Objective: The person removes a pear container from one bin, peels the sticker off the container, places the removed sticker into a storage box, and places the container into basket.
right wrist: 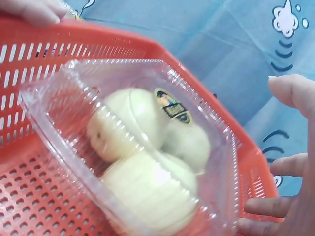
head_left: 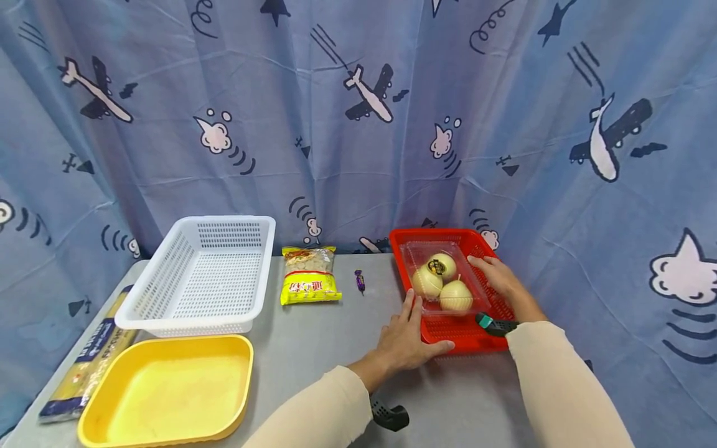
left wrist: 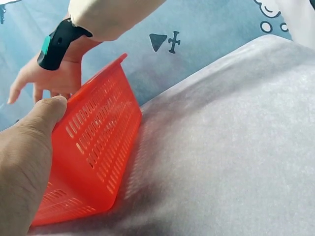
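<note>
a blue curtain [head_left: 313, 124] printed with planes hangs behind a pale grey table [head_left: 313, 348]. on the table, the white basket [head_left: 218, 283] stands toward the back left, its openwork floor showing. the red basket [head_left: 470, 342] stands at the right, and the yellow tray [head_left: 173, 389] sits just in front of the white basket. a long blue-and-gold packet [head_left: 103, 354] lies along the left edge, partly hidden by the white basket and the tray. the clear container [head_left: 414, 254] is inside the red basket, lid on. the left hand [head_left: 404, 339] touches the red basket at its near left corner, fingers spread, their tips at the left rim and the thumb along the near side. the right hand [head_left: 501, 277] is at the right side of the red basket, fingers spread and pinching nothing, close by the container; whether they touch it, i cannot tell. a yellow bag [head_left: 310, 275] with a see-through upper part lies right of the white basket. three pale round fruits [head_left: 456, 295] sit together in the container, under a dark oval label [head_left: 436, 267]. smallest is a purple-wrapped candy [head_left: 360, 281], between the bag and the red basket.
</note>
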{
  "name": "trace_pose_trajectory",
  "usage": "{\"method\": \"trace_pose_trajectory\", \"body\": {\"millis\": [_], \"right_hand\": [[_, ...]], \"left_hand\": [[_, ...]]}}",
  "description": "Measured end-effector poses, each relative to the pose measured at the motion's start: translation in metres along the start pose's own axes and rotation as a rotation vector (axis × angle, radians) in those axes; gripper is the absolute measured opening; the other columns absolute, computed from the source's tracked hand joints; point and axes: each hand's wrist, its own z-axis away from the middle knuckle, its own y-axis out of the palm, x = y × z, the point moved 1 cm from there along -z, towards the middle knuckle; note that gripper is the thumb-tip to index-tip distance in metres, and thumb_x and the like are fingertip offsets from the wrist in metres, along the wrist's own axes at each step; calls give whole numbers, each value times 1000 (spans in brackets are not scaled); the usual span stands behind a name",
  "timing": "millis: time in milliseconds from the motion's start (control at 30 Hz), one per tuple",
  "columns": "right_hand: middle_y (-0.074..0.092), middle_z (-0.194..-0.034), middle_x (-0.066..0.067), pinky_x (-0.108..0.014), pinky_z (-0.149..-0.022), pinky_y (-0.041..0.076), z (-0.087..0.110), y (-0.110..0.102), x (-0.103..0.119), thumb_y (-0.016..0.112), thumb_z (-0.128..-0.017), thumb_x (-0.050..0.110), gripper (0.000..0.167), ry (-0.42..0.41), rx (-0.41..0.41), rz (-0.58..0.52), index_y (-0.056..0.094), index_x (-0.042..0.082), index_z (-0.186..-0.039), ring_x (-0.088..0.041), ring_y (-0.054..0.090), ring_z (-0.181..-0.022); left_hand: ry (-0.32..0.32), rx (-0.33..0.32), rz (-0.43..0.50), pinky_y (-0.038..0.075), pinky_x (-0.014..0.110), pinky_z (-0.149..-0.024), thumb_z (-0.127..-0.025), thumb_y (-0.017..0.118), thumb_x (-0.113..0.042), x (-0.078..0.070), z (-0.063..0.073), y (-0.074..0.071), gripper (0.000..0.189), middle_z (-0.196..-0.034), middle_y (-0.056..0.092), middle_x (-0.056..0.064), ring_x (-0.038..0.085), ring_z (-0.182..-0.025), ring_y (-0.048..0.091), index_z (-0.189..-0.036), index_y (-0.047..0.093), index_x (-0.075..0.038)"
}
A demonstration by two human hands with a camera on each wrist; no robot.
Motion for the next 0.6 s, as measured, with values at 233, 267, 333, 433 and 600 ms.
{"method": "trace_pose_trajectory", "body": {"millis": [233,267,333,433,600], "right_hand": [[35,-140,-30,-51,-93,44,-8,9,-12,39,-96,60,86,-16,71,-6,25,-8,-148,-43,43,-119],[37,-139,-29,-51,-94,43,-8,10,-13,38,-97,58,83,-19,80,-9,28,-7,-147,-42,43,-119],[39,-139,-28,-53,-95,42,-9,13,-17,39,-98,57,79,-8,98,-28,32,-5,-146,-42,42,-120],[34,-143,-27,-57,-97,39,-11,16,-20,40,-96,59,82,25,112,-48,28,-3,-148,-43,37,-125],[31,-144,-27,-58,-97,38,-13,19,-22,42,-95,60,86,62,122,-84,23,-2,-150,-44,35,-127]], "left_hand": [[3,3,-12,40,51,-97,-75,54,-78,1,-1,1,107,-160,-3,-11,26,-125,42,-156,15,-21],[2,2,-8,41,51,-96,-75,55,-77,1,-1,1,107,-160,-2,-12,26,-125,42,-156,16,-21],[-3,3,-5,41,50,-96,-75,56,-77,1,-1,1,107,-160,-2,-12,26,-125,42,-156,15,-21],[-8,3,-8,40,50,-97,-75,55,-77,1,0,2,107,-160,-3,-13,26,-125,42,-156,15,-22],[-11,3,-4,40,51,-98,-75,54,-78,1,0,1,106,-159,-4,-14,26,-127,41,-156,15,-22]]}}
